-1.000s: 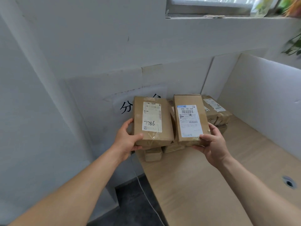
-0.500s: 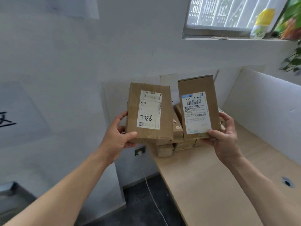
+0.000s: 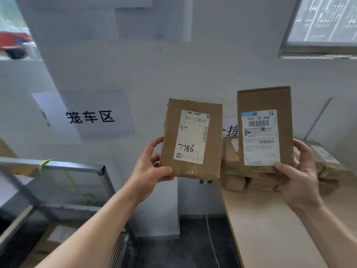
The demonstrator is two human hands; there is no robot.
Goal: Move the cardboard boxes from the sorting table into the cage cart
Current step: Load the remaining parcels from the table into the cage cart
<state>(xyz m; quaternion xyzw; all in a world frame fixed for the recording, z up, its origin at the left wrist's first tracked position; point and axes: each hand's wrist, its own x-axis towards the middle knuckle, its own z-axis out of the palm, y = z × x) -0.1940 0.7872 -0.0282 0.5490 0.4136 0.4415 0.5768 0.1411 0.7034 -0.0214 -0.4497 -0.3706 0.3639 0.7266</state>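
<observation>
My left hand (image 3: 149, 171) grips a flat cardboard box (image 3: 214, 140) with a white label reading 7786, held upright in the air left of the table edge. My right hand (image 3: 297, 178) grips a taller cardboard box (image 3: 287, 113) with a barcode label, upright above the sorting table (image 3: 270, 229). Several more cardboard boxes (image 3: 235, 182) lie stacked at the table's far end by the wall. The metal cage cart (image 3: 67, 168) stands at lower left, with boxes visible inside near its floor.
A white wall carries a paper sign (image 3: 90, 117) above the cart. A thin white cable (image 3: 210, 240) hangs from a wall socket to the dark floor between cart and table. A window (image 3: 324, 22) is at upper right.
Both boxes have been lifted off the pile and carried left. The view has swung left, bringing the cage cart and its wall sign into sight.
</observation>
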